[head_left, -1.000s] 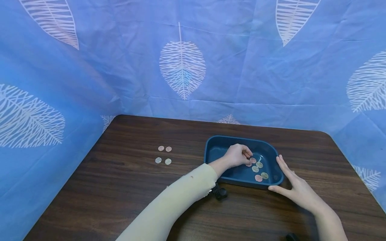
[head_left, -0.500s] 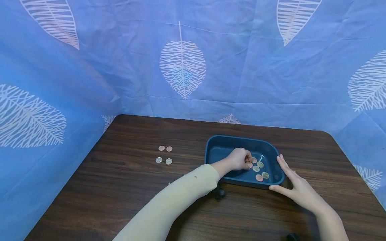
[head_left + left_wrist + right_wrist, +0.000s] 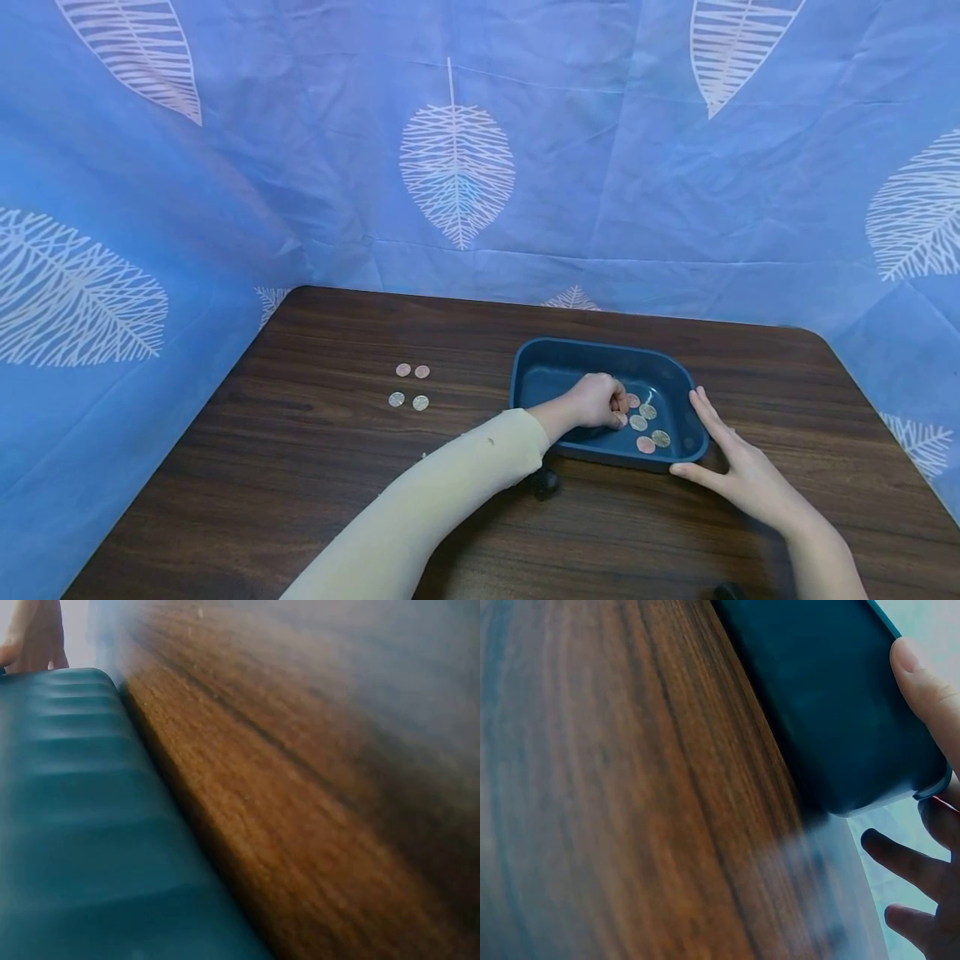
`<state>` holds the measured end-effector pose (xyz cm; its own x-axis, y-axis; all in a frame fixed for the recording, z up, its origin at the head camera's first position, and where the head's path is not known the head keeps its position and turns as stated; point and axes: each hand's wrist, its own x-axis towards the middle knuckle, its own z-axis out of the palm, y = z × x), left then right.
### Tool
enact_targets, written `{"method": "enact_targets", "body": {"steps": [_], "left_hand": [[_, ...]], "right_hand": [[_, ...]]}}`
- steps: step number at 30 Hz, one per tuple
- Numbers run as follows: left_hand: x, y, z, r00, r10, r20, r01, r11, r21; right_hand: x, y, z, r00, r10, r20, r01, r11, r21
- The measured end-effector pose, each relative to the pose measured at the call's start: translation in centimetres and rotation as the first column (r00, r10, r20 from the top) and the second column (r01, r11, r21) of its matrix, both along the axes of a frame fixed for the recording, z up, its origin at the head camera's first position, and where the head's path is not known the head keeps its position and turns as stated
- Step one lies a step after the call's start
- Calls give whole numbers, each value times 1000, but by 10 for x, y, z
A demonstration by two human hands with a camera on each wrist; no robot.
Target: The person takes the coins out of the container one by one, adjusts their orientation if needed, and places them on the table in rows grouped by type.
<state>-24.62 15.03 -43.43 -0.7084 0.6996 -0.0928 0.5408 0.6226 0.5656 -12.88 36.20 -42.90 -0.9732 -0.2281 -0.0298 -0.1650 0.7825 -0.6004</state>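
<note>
A blue rectangular tray [image 3: 540,379] stands on the brown table, with several pinkish and yellowish coins in its right half. My left hand [image 3: 592,402] reaches into it with curled fingers and pinches a pinkish coin [image 3: 621,419] at the fingertips, partly hidden by them. Just beyond lie another pinkish coin [image 3: 633,401] and a yellowish coin [image 3: 647,412]. At the tray's right end my right hand [image 3: 738,471] is spread, thumb and fingers touching the rim around the corner. The right wrist view shows its thumb [image 3: 922,682] along the rim, the other fingers apart.
To the tray's left, several coins lie in two rows on the table [image 3: 315,467]: copper-coloured ones [image 3: 403,370] behind, silvery ones [image 3: 397,400] in front. A black device [image 3: 543,483] shows under the left wrist. Blue leaf-patterned cloth [image 3: 570,167] hangs behind the table.
My left fingers have curled closer around the pinkish coin, and the hand has lowered slightly inside the tray. My right hand keeps its place at the rim.
</note>
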Motion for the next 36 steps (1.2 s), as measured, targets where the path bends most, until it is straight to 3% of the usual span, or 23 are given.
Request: {"method": "enact_targets", "body": {"steps": [11,20,27,36], "left_hand": [[-2,3,-2,996,17,86,-16,1000,-13],[-2,2,-3,992,4,128,-13,998,66],[-3,-1,1,984,-42,171,20,991,129],[-2,-3,7,972,-39,233,-2,985,172]], "right_hand": [[-2,1,-2,1000,-5,2,5,1000,20],[-3,3,-3,1000,-8,-4,8,1000,16],[-6,4,-2,1000,0,-9,0,1000,11],[-5,2,3,999,10,31,-10,1000,0]]}}
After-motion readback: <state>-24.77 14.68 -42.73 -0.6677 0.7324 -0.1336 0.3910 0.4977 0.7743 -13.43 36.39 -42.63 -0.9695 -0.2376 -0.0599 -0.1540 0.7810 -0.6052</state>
